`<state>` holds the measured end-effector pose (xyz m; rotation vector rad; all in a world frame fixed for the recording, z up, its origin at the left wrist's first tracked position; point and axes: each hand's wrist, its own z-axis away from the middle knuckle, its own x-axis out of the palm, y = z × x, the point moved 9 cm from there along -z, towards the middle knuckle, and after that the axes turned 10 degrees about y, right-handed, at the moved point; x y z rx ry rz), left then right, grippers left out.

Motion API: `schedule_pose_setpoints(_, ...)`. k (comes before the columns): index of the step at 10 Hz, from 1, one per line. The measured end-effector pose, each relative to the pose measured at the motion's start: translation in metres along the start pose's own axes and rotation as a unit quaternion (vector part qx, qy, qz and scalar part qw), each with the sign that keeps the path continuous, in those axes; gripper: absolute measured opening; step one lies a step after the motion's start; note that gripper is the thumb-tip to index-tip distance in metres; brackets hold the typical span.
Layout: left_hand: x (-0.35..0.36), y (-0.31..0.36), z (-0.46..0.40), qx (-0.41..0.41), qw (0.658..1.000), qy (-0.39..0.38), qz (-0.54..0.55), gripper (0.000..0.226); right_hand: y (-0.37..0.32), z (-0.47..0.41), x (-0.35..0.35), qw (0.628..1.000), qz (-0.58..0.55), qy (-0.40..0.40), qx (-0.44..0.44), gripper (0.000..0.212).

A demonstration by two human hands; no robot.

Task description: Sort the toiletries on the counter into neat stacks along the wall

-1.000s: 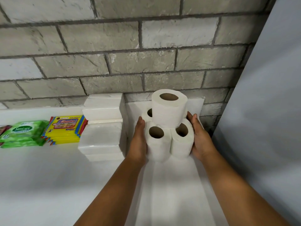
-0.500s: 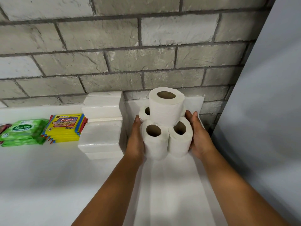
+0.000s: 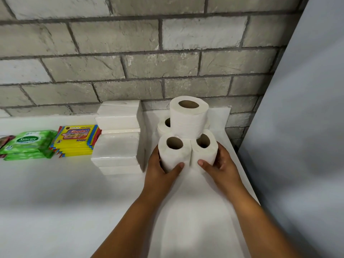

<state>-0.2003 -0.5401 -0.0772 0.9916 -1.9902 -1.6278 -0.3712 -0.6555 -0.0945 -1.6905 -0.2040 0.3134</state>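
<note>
White toilet paper rolls stand in a cluster in the counter's back right corner. My left hand [image 3: 160, 170] curls round the front left roll [image 3: 172, 155], thumb across its front. My right hand [image 3: 219, 166] wraps the front right roll [image 3: 204, 151] the same way. A top roll [image 3: 189, 118] sits upright on the lower ones. A rear roll [image 3: 163, 127] peeks out behind, mostly hidden. To the left stands a stack of white tissue packs [image 3: 119, 136] against the wall.
Yellow wipe packs [image 3: 76, 141] and green Sanicare wipe packs [image 3: 28, 144] are stacked along the grey brick wall [image 3: 130, 67] further left. A pale side wall [image 3: 307, 127] borders the white counter [image 3: 55, 202] on the right.
Both hands slid from the sides of the lower rolls toward the front, thumbs now across the rolls' front faces. The roll cluster stays about where it was.
</note>
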Motion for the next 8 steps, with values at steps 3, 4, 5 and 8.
schedule_pose_setpoints(3,0.003,0.009,-0.003,0.014,1.0,0.002,0.015,0.064,0.004,0.004,-0.001,0.998,0.024,0.059,0.004,0.073)
schedule_pose_setpoints(4,0.002,0.009,-0.001,0.004,1.0,-0.004,0.007,0.068,0.002,0.006,0.0,0.998,0.028,0.056,0.008,0.07)
schedule_pose_setpoints(5,-0.002,0.004,0.003,-0.018,1.0,-0.006,-0.022,0.074,-0.001,0.011,-0.001,0.997,0.041,0.06,0.009,0.074)
schedule_pose_setpoints(8,-0.02,0.026,0.025,-0.096,0.988,-0.005,-0.119,0.099,-0.032,0.034,-0.013,0.983,0.12,0.139,0.011,0.095)
